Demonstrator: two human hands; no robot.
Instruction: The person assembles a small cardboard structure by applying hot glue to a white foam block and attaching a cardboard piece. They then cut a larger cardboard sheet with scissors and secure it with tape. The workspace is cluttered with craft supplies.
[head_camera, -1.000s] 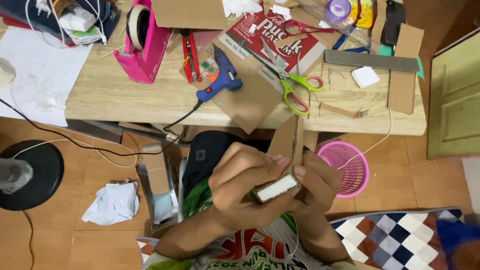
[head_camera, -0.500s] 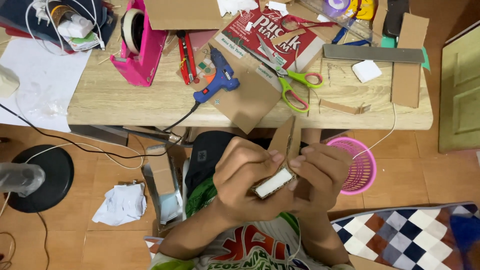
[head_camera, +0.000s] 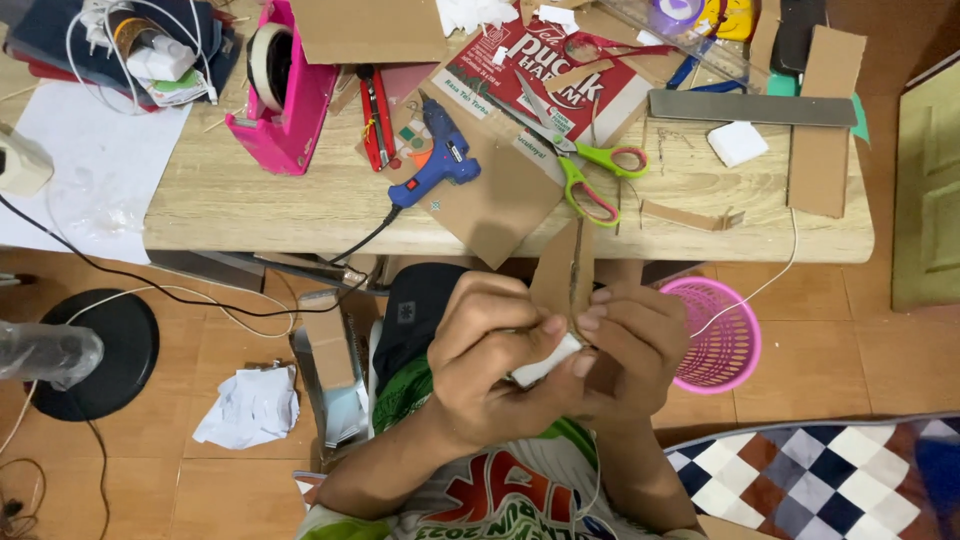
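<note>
Both hands meet low in front of the worktop (head_camera: 260, 205): the left hand (head_camera: 490, 365) and right hand (head_camera: 635, 345) have their fingers pinched tight around a folded cardboard piece (head_camera: 565, 275) standing upright, with a small white block (head_camera: 545, 362) tucked underneath. Green-handled scissors (head_camera: 590, 175) and a blue glue gun (head_camera: 440, 155) lie up on the worktop, well apart.
</note>
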